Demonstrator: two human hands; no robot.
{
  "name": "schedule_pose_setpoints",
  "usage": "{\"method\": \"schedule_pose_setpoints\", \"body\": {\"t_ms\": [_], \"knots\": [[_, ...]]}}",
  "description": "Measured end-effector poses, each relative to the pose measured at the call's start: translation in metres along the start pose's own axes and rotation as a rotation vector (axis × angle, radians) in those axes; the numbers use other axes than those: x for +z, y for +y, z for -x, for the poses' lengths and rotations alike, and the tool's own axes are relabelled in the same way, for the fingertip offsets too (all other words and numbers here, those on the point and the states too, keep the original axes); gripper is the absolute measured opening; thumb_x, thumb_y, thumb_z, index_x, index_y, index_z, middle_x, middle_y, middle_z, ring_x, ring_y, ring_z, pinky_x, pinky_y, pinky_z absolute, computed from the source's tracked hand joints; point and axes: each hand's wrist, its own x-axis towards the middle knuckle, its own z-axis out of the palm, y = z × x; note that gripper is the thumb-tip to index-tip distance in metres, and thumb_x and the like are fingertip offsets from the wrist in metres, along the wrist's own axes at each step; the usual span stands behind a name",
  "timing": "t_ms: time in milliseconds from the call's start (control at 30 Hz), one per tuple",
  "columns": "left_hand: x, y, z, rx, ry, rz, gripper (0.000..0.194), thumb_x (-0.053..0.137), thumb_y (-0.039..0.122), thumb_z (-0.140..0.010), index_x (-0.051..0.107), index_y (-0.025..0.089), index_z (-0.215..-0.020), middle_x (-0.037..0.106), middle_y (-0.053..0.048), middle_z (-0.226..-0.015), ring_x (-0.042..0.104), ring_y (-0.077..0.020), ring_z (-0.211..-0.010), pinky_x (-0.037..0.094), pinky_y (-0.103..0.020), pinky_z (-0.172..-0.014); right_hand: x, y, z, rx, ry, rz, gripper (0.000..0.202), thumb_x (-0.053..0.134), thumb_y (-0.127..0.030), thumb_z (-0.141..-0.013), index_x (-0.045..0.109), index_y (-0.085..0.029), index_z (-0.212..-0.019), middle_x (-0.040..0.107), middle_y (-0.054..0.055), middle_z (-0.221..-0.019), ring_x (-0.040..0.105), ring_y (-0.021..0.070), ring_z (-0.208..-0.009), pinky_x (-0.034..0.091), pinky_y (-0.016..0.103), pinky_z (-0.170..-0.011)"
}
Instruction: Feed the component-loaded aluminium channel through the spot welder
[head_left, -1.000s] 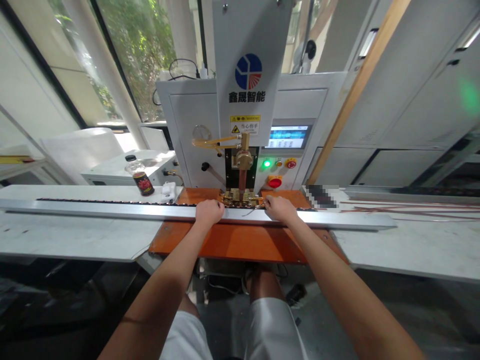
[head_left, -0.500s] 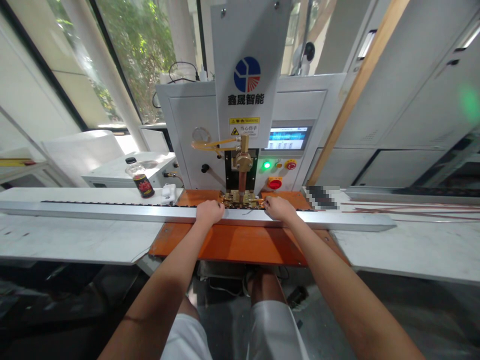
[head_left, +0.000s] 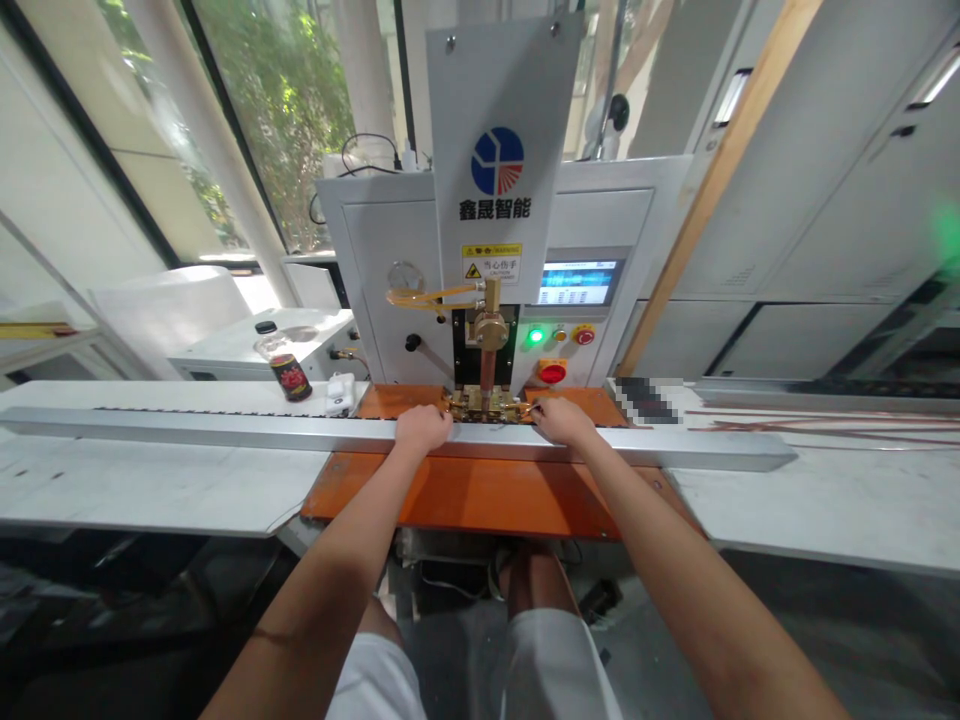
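Note:
A long silver metal bar lies across the table in front of a grey machine. Along its far side runs a thin dark toothed strip. My left hand is closed at the strip, left of the brass fixture. On the fixture's right side, my right hand is closed, thumb and fingers pinched together. What either hand pinches is too small to make out. Between the hands, a copper rod points down at the fixture.
A bottle with a dark label and a small white object stand on the left tabletop. Thin copper-coloured rods lie at the right. The machine has a lit screen and a red switch.
The whole view has shifted slightly, so things appear a little lower. Both hands keep nearly the same place beside the fixture.

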Motion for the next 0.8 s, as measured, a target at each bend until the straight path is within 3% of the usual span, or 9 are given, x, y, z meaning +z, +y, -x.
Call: {"method": "schedule_pose_setpoints", "body": {"t_ms": [500, 800], "knots": [[-0.001, 0.001, -0.001, 0.000, -0.006, 0.008, 0.057, 0.031, 0.046, -0.089, 0.074, 0.011, -0.101, 0.071, -0.020, -0.102, 0.067, -0.0321, -0.099, 0.051, -0.037, -0.082, -0.005, 0.001, 0.006, -0.061, 0.110, 0.002, 0.045, 0.033, -0.047, -0.098, 0.070, -0.021, -0.103, 0.073, 0.010, -0.095, 0.065, 0.0220, -0.090, 0.039, 0.026, -0.071], [-0.004, 0.002, -0.001, -0.005, -0.033, 0.018, 0.057, 0.032, 0.047, -0.089, 0.073, 0.012, -0.105, 0.070, -0.020, -0.107, 0.066, -0.0302, -0.102, 0.050, -0.036, -0.084, -0.010, -0.008, 0.000, -0.110, 0.152, -0.194, 0.042, 0.037, -0.041, -0.097, 0.072, -0.017, -0.098, 0.073, 0.009, -0.091, 0.065, 0.0182, -0.084, 0.039, 0.024, -0.071]]}}
